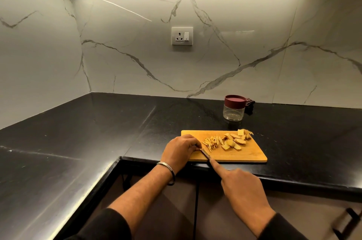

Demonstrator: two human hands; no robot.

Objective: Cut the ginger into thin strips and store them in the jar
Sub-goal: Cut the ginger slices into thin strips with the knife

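A wooden cutting board [244,153] lies on the black counter near its front edge. On it sit a small heap of thin ginger strips [212,141] and, to their right, several flat ginger slices [235,140]. My left hand [182,150] rests curled on the board's left end, fingertips pinching a ginger piece that they hide, beside the blade. My right hand [242,187] grips a knife [206,154], index finger stretched along its spine, the blade pointing at my left fingertips. A clear jar [234,111] with a maroon lid stands behind the board, closed.
A dark cloth-like object [249,102] lies behind the jar against the marble wall. A wall socket [182,36] sits above. The black counter [98,132] bends in an L to the left. A cabinet handle [348,220] shows at the lower right.
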